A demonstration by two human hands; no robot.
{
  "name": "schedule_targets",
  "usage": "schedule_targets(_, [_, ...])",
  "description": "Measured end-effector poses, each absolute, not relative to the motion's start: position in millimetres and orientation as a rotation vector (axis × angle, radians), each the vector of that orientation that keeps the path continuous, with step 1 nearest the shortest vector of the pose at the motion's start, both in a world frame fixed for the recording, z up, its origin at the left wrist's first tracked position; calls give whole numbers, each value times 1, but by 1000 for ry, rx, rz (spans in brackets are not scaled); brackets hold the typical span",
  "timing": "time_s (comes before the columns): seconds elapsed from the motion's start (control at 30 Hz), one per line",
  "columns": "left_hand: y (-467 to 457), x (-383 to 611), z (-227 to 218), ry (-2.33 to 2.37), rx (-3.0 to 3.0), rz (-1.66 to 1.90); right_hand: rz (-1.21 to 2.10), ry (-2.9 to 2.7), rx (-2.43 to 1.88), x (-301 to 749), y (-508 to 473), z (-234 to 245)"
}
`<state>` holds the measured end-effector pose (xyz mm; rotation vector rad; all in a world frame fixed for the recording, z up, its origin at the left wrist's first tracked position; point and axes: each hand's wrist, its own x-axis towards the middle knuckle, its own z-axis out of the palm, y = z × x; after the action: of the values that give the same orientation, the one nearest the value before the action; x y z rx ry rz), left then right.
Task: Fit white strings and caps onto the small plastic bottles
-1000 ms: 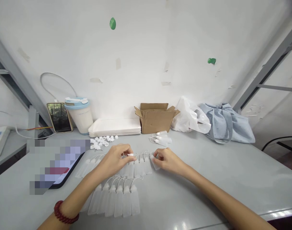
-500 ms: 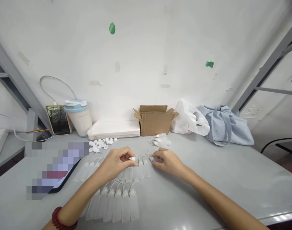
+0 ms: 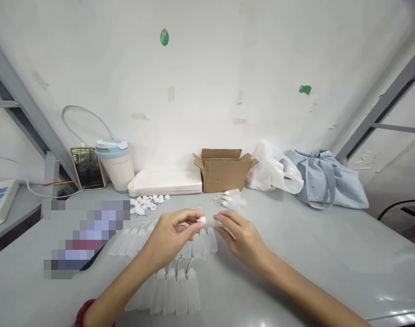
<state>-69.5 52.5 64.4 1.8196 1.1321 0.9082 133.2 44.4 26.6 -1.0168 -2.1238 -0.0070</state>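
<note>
One white cap (image 3: 202,220) pinched in the left hand (image 3: 170,230) could slip or sit crooked against the translucent bottle (image 3: 210,222) held in the right hand (image 3: 244,233) if misaligned.

Likely a small workshop — a grey desk (image 3: 296,254) against a tape-marked white wall (image 3: 207,59).
Rows of matching plastic bottles (image 3: 170,293), loose white caps (image 3: 153,207) and an open cardboard box (image 3: 224,178) suggest it — as do the metal uprights (image 3: 22,100).

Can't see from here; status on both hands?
Left hand pinching white cap. Right hand gripping translucent bottle. Cap close to bottle; contact unclear. More bottles lying close by.
</note>
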Motion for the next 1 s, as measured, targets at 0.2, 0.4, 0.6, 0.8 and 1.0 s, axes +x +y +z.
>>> schedule_targets(0.2, [43,-61,62,1184,2054,930,118,-2096,-851,130,38,34])
schedule_targets(0.4, [42,-59,64,1112,1840,812,95,-2104,-795,130,35,37])
schedule_targets(0.6, [44,-62,70,1044,1615,664,-29,-2166,-745,129,32,39])
schedule_targets(0.8, [44,-63,70,1020,1607,620,110,-2215,-806,131,31,37])
schedule_targets(1.0, [39,-59,50,1029,2281,896,497,-2041,-1036,131,33,38])
